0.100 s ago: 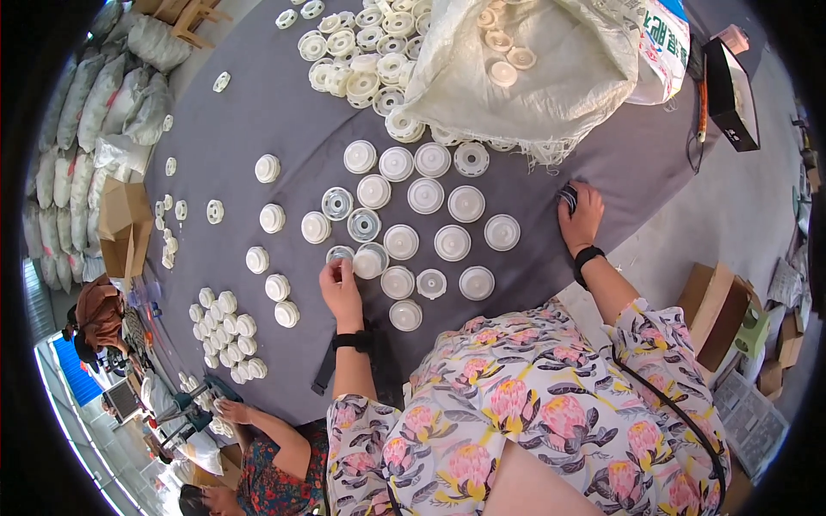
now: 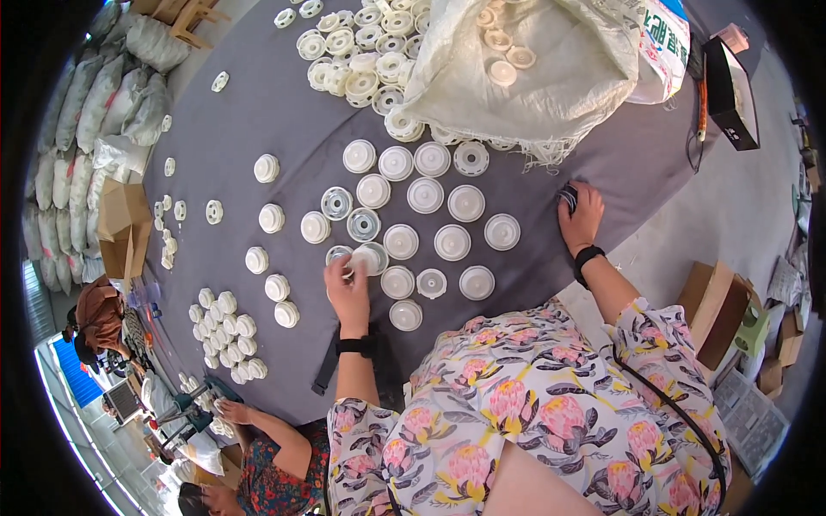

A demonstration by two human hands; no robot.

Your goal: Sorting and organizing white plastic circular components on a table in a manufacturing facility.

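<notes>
The left hand (image 2: 347, 295) is shifting slightly rightward, its fingertips now overlapping a small white cap (image 2: 365, 258) beside them; the right hand is keeping its place. The left hand is curving its thumb and fingers narrowly around the cap's near left side, over a translucent disc (image 2: 377, 255); whether it is gripping, I cannot tell. The right hand (image 2: 582, 217) is resting with its fingers on a dark object (image 2: 567, 199), its hold partly hidden.

The grey cloth (image 2: 525, 189) is running bare between the right hand and the white discs (image 2: 452, 242), and its right edge is slanting close past that hand. Left of the left hand, more cloth is separating it from a loose line of white pieces (image 2: 271, 218).

On the far side, a woven sack (image 2: 551, 95) is gaping toward the person, beige rings (image 2: 502, 73) lying in its mouth; white rings (image 2: 361, 82) are heaping beside it. At far right, a black box (image 2: 742, 133) is standing open, holding something pale.
</notes>
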